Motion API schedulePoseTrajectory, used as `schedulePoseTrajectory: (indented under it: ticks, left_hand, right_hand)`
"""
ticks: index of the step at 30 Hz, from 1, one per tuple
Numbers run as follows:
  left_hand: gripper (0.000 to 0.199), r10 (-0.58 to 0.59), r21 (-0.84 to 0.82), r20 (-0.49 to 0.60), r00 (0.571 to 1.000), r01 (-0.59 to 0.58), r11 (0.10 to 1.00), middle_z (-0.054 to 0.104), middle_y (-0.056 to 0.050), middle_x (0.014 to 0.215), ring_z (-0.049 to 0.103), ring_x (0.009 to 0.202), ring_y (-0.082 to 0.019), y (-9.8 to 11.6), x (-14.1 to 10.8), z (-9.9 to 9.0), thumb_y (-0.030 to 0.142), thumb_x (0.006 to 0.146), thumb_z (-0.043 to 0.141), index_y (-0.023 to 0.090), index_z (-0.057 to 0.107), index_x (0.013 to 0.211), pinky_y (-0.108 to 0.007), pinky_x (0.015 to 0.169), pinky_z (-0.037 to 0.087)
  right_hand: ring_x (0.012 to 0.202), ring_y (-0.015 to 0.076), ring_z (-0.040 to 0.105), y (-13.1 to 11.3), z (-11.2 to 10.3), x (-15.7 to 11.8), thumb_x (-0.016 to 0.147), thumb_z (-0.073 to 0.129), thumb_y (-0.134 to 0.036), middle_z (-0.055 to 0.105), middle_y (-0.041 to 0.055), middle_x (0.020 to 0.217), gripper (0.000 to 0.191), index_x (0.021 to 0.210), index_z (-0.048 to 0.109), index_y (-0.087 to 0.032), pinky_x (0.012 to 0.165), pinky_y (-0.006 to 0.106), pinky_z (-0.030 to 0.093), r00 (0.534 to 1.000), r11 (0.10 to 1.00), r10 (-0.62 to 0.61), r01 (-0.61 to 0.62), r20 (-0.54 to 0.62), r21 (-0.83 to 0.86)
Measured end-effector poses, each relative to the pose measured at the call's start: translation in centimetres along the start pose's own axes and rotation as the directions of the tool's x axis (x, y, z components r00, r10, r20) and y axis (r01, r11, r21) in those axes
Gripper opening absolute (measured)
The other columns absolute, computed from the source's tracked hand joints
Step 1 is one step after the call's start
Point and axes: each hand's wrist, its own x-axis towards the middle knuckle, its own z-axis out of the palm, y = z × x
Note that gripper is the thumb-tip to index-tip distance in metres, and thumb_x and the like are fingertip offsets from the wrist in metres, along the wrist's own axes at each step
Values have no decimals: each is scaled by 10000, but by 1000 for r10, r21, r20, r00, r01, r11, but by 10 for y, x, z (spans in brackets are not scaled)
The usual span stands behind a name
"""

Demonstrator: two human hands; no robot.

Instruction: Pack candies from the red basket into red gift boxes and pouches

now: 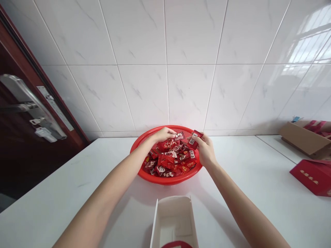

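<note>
A red plastic basket (169, 181) with mesh sides holds a heap of small wrapped candies (167, 161) in red and dark red packets. My left hand (163, 134) reaches over its far left part, fingers pinched on a dark red candy packet (179, 136) with white lettering. Over the right side, my right hand (206, 148) grips another red candy packet (192, 140) between thumb and fingers; a white printed patch shows on it. Nearer to me, between my forearms, stands an open box (176, 215) with white inner walls and a red piece at its front edge.
At the right edge lies a closed red box (311, 176) with gold lettering. Behind it a brown cardboard box (302, 139) contains red and pink items. White tiles (191, 93) back the white counter (85, 179). A dark red door (20, 120) with keys in its lock is at left.
</note>
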Motion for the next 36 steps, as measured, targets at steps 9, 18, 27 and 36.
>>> schedulePoseTrajectory:
  ticks: [9, 18, 27, 36]
  left_hand:
    - [483, 222, -421, -25, 975, -212, 882, 786, -118, 1104, 710, 1009, -255, 16, -6, 5, 451, 742, 860, 123, 779, 1088, -378, 942, 532]
    - [468, 285, -495, 69, 956, -215, 842, 792, -119, 1112, 730, 1035, -265, 22, -14, 6, 431, 727, 889, 148, 796, 1087, -399, 977, 544]
    - [347, 258, -460, 187, 948, -148, 875, 808, -91, 1004, 726, 912, -219, 31, -27, -5, 374, 713, 887, 170, 827, 987, -337, 896, 550]
    - [599, 178, -587, 316, 932, 45, 808, 793, -74, 891, 728, 801, -197, 39, -31, 4, 255, 657, 914, 187, 736, 1225, -260, 653, 526]
  right_hand:
    - [765, 197, 703, 3, -1, 2, 607, 839, -365, 764, 10, 819, 313, 846, 719, -202, 713, 332, 585, 1000, 999, 16, -16, 1, 41]
    - [813, 223, 745, 3, -4, 4, 588, 895, -384, 803, 33, 865, 354, 868, 773, -205, 795, 375, 606, 998, 996, 13, -19, 67, 89]
    - [808, 257, 762, 4, -6, 7, 613, 918, -377, 811, 65, 874, 359, 881, 775, -188, 806, 425, 624, 998, 988, 26, -33, 53, 149]
    - [787, 197, 713, 10, -10, 11, 643, 888, -368, 779, 12, 820, 266, 811, 741, -223, 789, 352, 580, 994, 981, -109, 105, 15, 165]
